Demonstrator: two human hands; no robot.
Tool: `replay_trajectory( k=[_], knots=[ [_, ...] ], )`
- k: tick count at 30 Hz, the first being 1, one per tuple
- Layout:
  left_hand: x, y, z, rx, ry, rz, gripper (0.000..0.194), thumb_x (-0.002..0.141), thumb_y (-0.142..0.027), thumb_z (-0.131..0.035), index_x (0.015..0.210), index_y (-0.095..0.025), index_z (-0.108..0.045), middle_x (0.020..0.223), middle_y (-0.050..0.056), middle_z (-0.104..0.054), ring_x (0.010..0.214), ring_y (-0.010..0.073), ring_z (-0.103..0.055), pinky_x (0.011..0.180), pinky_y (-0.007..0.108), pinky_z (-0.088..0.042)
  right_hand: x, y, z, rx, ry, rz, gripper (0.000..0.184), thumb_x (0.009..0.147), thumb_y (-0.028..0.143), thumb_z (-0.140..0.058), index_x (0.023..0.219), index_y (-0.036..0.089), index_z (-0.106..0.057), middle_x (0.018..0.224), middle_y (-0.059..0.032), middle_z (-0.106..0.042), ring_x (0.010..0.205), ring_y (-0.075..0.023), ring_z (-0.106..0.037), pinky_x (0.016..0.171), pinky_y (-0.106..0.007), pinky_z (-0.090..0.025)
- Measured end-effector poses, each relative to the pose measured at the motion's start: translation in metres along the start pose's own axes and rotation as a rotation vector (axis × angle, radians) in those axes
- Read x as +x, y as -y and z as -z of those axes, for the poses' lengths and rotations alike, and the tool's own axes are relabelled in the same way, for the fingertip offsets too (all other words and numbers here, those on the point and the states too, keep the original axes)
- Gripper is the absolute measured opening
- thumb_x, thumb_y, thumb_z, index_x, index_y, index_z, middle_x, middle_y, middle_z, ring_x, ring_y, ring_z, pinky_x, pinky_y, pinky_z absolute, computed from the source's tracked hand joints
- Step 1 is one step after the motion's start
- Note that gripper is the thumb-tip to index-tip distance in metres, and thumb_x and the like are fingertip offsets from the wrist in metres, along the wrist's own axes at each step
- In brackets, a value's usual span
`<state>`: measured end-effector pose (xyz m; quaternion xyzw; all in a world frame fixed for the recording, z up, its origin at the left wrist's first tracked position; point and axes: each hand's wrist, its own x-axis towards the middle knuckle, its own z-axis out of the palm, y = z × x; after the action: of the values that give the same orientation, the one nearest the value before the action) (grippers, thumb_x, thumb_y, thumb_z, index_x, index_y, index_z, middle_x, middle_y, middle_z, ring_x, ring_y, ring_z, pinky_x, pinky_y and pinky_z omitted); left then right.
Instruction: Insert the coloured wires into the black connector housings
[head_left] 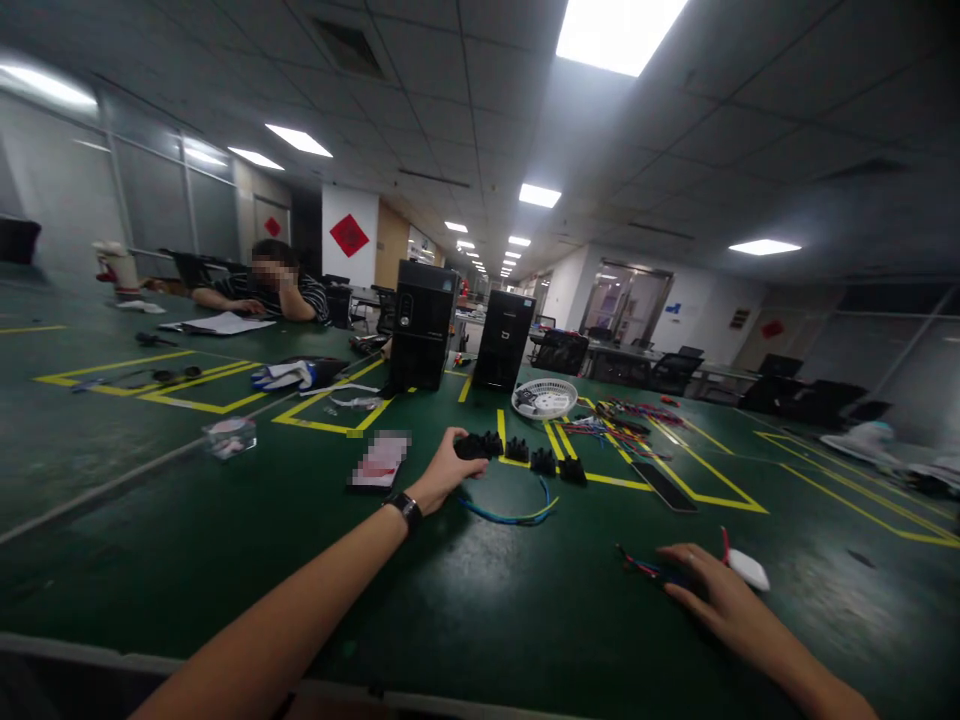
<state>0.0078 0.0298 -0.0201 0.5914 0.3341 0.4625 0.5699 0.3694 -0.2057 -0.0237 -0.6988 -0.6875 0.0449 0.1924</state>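
My left hand (448,468), with a dark watch on its wrist, reaches forward and closes round a black toothed block (478,446) at the left end of a row. To its right stand similar black blocks (543,461) with jagged tops. Just in front of them curve blue and yellow-green wires (510,517). My right hand (709,585) lies low over the table with fingers apart, over a thin bundle of red, blue and black wires (637,563). Whether its fingertips touch the bundle is unclear. Beside that hand is a white rounded object (748,570) with something red.
Two black computer towers (422,325) stand behind the row, near a white round basket (544,398) and piles of coloured wires (637,425). A flat dark bar (664,487) lies right, a phone-like slab (381,460) left. Another person (262,285) sits across the green table (300,590).
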Motion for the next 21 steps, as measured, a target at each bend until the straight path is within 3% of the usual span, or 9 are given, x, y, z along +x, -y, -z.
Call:
replay_trajectory(
  k=[5, 9, 12, 15, 17, 21],
  knots=[
    [-0.009, 0.008, -0.011, -0.418, 0.084, 0.072, 0.070, 0.062, -0.009, -0.079, 0.111, -0.022, -0.031, 0.089, 0.003, -0.061, 0.068, 0.0143, -0.069, 0.077, 0.033, -0.056, -0.006, -0.009, 0.001, -0.063, -0.038, 0.041, 0.028, 0.085, 0.039, -0.049, 0.092, 0.023, -0.071, 0.100, -0.0089, -0.070, 0.092, -0.0240, -0.065, 0.083, -0.036, -0.052],
    [-0.013, 0.012, -0.013, -0.501, 0.144, 0.054, 0.073, 0.058, -0.007, -0.081, 0.112, -0.021, -0.035, 0.091, 0.005, -0.061, 0.071, 0.0157, -0.069, 0.083, 0.038, -0.055, 0.007, -0.023, 0.005, -0.132, -0.116, -0.046, 0.031, 0.082, 0.043, -0.050, 0.093, 0.023, -0.071, 0.093, -0.0074, -0.073, 0.083, -0.0248, -0.068, 0.073, -0.035, -0.053],
    [-0.017, 0.011, -0.014, -0.519, 0.166, 0.038, 0.076, 0.055, -0.007, -0.083, 0.115, -0.020, -0.038, 0.091, 0.005, -0.060, 0.073, 0.0159, -0.068, 0.084, 0.042, -0.054, 0.028, -0.025, 0.014, -0.197, -0.267, -0.151, 0.037, 0.080, 0.046, -0.047, 0.095, 0.022, -0.070, 0.089, -0.0080, -0.074, 0.077, -0.0271, -0.069, 0.068, -0.037, -0.053],
    [-0.019, 0.010, -0.013, -0.506, 0.148, 0.015, 0.078, 0.053, -0.006, -0.083, 0.116, -0.020, -0.041, 0.095, 0.005, -0.059, 0.075, 0.0155, -0.067, 0.084, 0.044, -0.053, 0.057, -0.004, 0.023, -0.247, -0.457, -0.158, 0.041, 0.082, 0.046, -0.043, 0.099, 0.018, -0.068, 0.088, -0.0106, -0.073, 0.076, -0.0282, -0.068, 0.065, -0.037, -0.051],
    [-0.018, 0.010, -0.013, -0.465, 0.121, -0.009, 0.077, 0.052, -0.007, -0.083, 0.117, -0.020, -0.043, 0.098, 0.006, -0.058, 0.078, 0.0158, -0.065, 0.083, 0.044, -0.053, 0.079, 0.020, 0.024, -0.260, -0.559, -0.079, 0.042, 0.085, 0.043, -0.040, 0.104, 0.016, -0.067, 0.094, -0.0126, -0.071, 0.079, -0.0271, -0.067, 0.067, -0.036, -0.050],
    [-0.018, 0.012, -0.012, -0.322, 0.037, -0.105, 0.073, 0.050, -0.008, -0.083, 0.114, -0.020, -0.048, 0.100, 0.006, -0.057, 0.082, 0.0155, -0.062, 0.083, 0.039, -0.052, 0.123, 0.081, 0.014, -0.229, -0.589, 0.157, 0.036, 0.089, 0.035, -0.040, 0.104, 0.016, -0.067, 0.099, -0.0135, -0.067, 0.085, -0.0253, -0.063, 0.074, -0.037, -0.048]
  ],
)
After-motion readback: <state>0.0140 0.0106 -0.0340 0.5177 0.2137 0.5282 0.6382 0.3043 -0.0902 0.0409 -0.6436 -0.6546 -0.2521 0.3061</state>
